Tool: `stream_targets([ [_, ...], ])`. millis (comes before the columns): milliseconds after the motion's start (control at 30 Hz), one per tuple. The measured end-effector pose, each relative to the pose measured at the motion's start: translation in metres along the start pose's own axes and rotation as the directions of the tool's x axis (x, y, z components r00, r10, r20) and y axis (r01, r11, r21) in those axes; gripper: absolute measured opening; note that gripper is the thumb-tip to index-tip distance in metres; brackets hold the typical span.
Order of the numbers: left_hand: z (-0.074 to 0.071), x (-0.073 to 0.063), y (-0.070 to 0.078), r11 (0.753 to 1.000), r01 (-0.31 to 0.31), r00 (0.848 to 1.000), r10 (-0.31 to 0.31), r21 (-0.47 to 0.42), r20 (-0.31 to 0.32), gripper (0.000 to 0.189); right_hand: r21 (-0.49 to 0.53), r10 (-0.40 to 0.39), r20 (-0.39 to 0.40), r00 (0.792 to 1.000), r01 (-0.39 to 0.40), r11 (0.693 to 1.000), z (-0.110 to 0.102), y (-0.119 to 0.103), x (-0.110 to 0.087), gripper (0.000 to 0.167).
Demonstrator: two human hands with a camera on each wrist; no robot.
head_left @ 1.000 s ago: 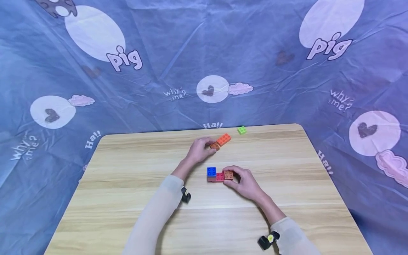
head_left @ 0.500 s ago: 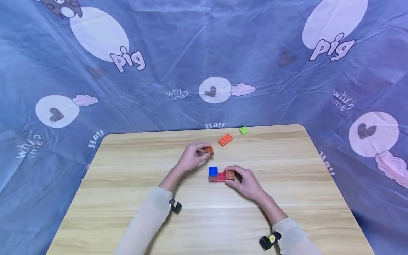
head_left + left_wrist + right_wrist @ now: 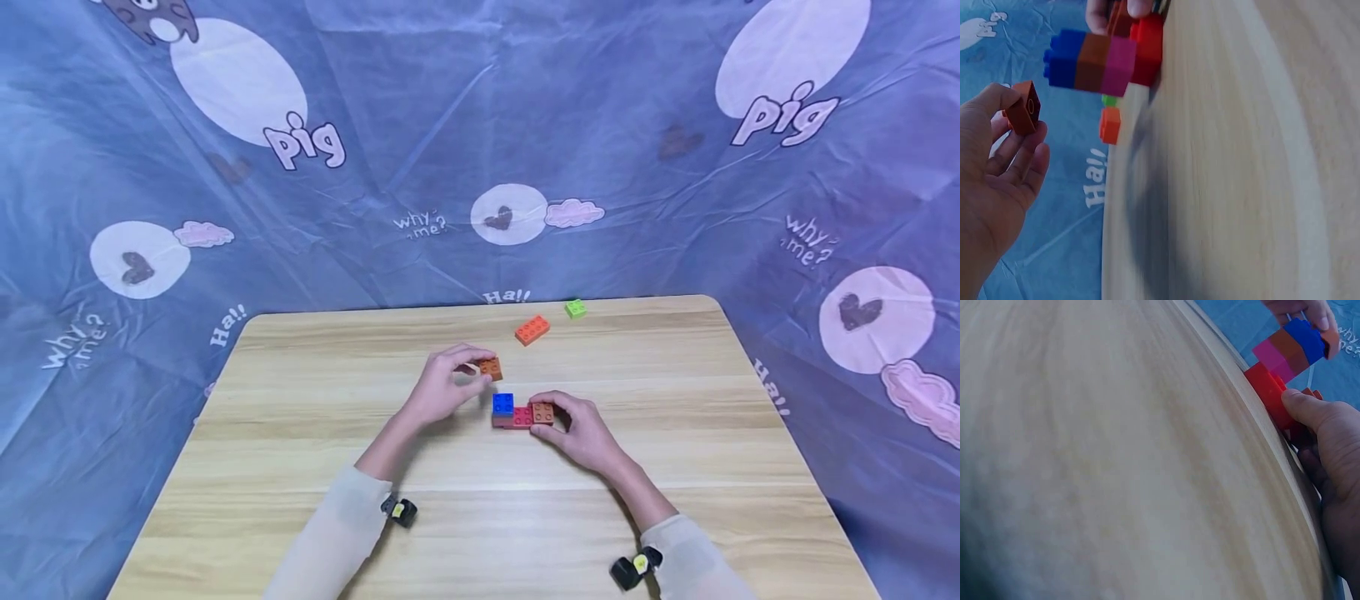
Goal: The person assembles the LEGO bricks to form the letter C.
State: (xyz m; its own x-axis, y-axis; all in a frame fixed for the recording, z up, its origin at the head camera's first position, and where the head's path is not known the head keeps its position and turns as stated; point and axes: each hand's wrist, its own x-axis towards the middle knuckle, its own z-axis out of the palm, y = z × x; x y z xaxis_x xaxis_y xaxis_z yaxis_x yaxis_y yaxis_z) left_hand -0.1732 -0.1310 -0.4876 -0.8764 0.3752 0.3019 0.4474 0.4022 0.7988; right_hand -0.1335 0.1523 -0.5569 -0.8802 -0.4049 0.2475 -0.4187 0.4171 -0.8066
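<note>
My left hand (image 3: 442, 387) pinches a small brown brick (image 3: 491, 368) between thumb and fingers. That brick is held in the air, behind and a little left of a brick stack. The stack has a red base (image 3: 522, 416) on the table. At its left end a blue brick (image 3: 1065, 59) tops a brown brick (image 3: 1092, 61) and a magenta brick (image 3: 1120, 65). Another brown brick (image 3: 542, 413) sits on the base's right end. There my right hand (image 3: 588, 433) grips the stack, its thumb on the near side in the right wrist view.
Toward the back of the wooden table (image 3: 337, 400) lies a long orange brick (image 3: 532, 331). A small lime-green brick (image 3: 575, 309) lies near the back edge. Blue printed cloth (image 3: 420, 125) hangs behind and along the sides.
My left hand has drawn the brown brick away from beside the orange brick, toward me and slightly left, closer to the stack. My right hand keeps its grip on the stack.
</note>
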Motion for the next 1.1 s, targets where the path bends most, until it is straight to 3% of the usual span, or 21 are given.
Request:
stream_targets([
  [167,0.004,-0.007,0.013,0.999,-0.020,1.000,0.021,-0.047,0.021,0.037,0.007,-0.003,0.006,1.000,0.003,1.000,-0.001,0.000,0.000,0.043],
  [433,0.012,-0.013,0.021,0.998,-0.043,0.997,0.046,-0.042,0.066,0.038,0.009,-0.019,-0.004,1.000,0.019,1.000,0.000,0.003,0.000,0.043],
  [700,0.015,-0.020,0.020,0.999,-0.040,0.996,0.041,-0.020,0.080,0.039,0.012,-0.040,-0.011,0.999,0.040,0.999,0.000,0.001,0.000,0.044],
  [1100,0.018,-0.023,0.016,0.998,-0.059,0.994,0.059,-0.003,0.091,0.038,0.007,0.003,0.011,1.000,-0.003,1.000,-0.002,0.003,0.000,0.043],
])
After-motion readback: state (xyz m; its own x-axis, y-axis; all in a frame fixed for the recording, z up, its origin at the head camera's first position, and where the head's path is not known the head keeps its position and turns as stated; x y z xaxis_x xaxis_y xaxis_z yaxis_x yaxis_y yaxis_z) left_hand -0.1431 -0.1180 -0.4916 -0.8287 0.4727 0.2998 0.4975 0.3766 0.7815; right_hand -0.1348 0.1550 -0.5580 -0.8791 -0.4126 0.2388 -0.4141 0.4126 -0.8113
